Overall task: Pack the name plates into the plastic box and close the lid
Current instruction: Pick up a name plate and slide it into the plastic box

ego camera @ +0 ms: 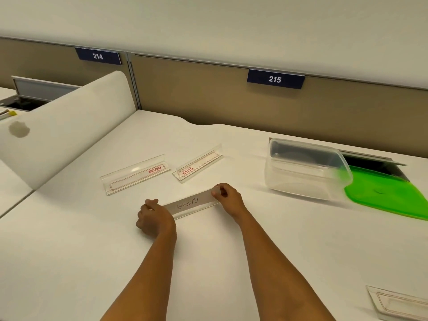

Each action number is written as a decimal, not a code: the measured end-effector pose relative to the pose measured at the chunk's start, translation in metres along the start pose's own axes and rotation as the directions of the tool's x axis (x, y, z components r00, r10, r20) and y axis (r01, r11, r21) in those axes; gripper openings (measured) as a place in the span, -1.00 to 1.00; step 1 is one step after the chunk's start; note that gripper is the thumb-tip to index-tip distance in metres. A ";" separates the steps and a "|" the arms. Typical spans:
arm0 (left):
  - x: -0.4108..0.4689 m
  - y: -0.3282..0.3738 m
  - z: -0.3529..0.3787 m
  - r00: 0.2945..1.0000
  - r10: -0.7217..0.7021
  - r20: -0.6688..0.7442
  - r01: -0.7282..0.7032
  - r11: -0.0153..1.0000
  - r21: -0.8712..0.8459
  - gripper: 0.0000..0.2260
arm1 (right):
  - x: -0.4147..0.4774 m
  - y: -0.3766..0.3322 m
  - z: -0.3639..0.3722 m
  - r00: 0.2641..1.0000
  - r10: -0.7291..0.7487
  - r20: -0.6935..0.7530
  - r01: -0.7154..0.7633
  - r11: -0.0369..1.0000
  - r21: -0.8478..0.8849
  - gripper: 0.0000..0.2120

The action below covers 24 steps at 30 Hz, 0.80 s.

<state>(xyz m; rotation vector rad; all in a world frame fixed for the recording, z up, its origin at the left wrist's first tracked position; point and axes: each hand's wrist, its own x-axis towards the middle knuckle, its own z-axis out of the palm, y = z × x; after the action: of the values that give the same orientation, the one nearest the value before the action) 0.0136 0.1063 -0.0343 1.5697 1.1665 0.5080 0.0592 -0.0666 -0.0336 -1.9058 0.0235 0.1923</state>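
A clear name plate with the handwritten word ALPHA (193,204) lies at the middle of the white desk, held at both ends. My left hand (154,219) pinches its left end and my right hand (228,198) pinches its right end. Two more clear name plates with red print lie beyond it, a long one (135,174) to the left and a shorter one (198,166) to the right. Another name plate (400,304) shows at the bottom right edge. The clear plastic box (305,169) stands open at the right, with its green lid (389,196) lying flat beside it.
A white curved divider (69,126) rises at the left. Tan partition panels with signs 214 (98,56) and 215 (275,79) run along the back. An open cable hatch (375,164) sits behind the box and lid.
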 end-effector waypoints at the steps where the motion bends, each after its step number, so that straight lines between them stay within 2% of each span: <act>1: 0.000 0.001 0.001 1.000 -0.005 0.007 0.006 0.999 -0.035 -0.55 | 0.000 0.001 -0.002 1.000 0.008 0.001 -0.008 1.000 0.026 -0.74; 5: -0.005 0.019 0.003 0.997 0.010 0.073 0.005 0.979 -0.201 -0.64 | 0.002 -0.005 -0.017 1.000 0.016 -0.011 -0.014 0.983 0.184 -0.80; 8: -0.013 0.037 0.010 0.992 0.098 0.085 -0.070 0.957 -0.281 -0.68 | 0.000 -0.016 -0.030 0.998 0.024 -0.065 -0.002 0.948 0.317 -0.81; 10: -0.024 0.047 0.017 0.984 0.139 0.114 -0.097 0.944 -0.316 -0.65 | -0.002 -0.022 -0.038 0.993 0.038 -0.116 0.010 0.921 0.390 -0.77; 12: -0.039 0.056 0.024 0.971 0.138 0.196 -0.062 0.935 -0.348 -0.58 | -0.004 -0.027 -0.044 0.987 0.068 -0.148 0.010 0.881 0.472 -0.82; 15: -0.067 0.064 0.034 0.902 0.167 0.399 -0.015 0.934 -0.356 -0.52 | -0.010 -0.034 -0.047 0.979 0.132 -0.158 -0.014 0.808 0.589 -0.85; 18: -0.094 0.069 0.044 0.770 0.250 0.587 -0.030 0.934 -0.357 -0.52 | -0.020 -0.037 -0.044 0.974 0.183 -0.131 -0.040 0.712 0.701 -0.80; 20: -0.110 0.075 0.049 0.719 0.284 0.635 -0.034 0.926 -0.376 -0.51 | -0.027 -0.037 -0.041 0.976 0.190 -0.107 -0.043 0.647 0.761 -0.74; 22: -0.118 0.081 0.051 0.711 0.309 0.632 -0.054 0.920 -0.389 -0.50 | -0.031 -0.035 -0.039 0.977 0.192 -0.090 -0.045 0.604 0.796 -0.66; 24: -0.122 0.086 0.052 0.701 0.317 0.639 -0.084 0.926 -0.368 -0.51 | -0.034 -0.034 -0.043 0.980 0.183 -0.076 -0.055 0.619 0.784 -0.63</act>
<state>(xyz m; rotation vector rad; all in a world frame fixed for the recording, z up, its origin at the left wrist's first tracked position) 0.0385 -0.0221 0.0552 1.4169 0.3092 0.1868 0.0346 -0.0986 0.0167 -1.0216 0.2959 0.0987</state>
